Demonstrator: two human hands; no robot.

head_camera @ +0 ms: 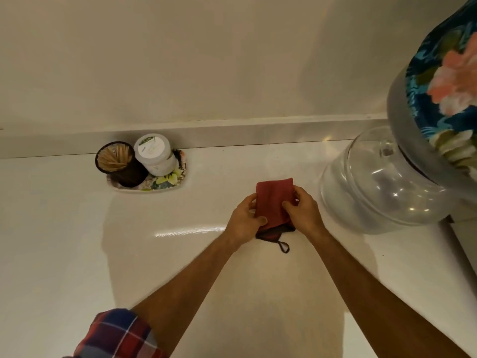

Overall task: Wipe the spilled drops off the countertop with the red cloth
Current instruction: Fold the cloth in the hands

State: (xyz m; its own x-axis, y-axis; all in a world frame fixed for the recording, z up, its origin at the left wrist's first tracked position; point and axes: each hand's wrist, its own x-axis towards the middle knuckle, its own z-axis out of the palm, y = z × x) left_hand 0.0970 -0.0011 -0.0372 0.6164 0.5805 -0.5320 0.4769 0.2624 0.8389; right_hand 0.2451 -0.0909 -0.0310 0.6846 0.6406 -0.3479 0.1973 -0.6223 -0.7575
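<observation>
The folded red cloth (274,200) is lying on the white desk (64,228), its long axis running away from the person and its dark loop (284,248) trailing at the near end. The left hand (244,220) and right hand (303,211) are gripping its opposite long edges, fingers (262,219) clamped on the fabric, forearms converging. Spilled drops are possibly too small to make out.

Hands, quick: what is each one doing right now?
Left hand: fingers closed on the left edge of the folded red cloth.
Right hand: fingers closed on the cloth's right edge.
</observation>
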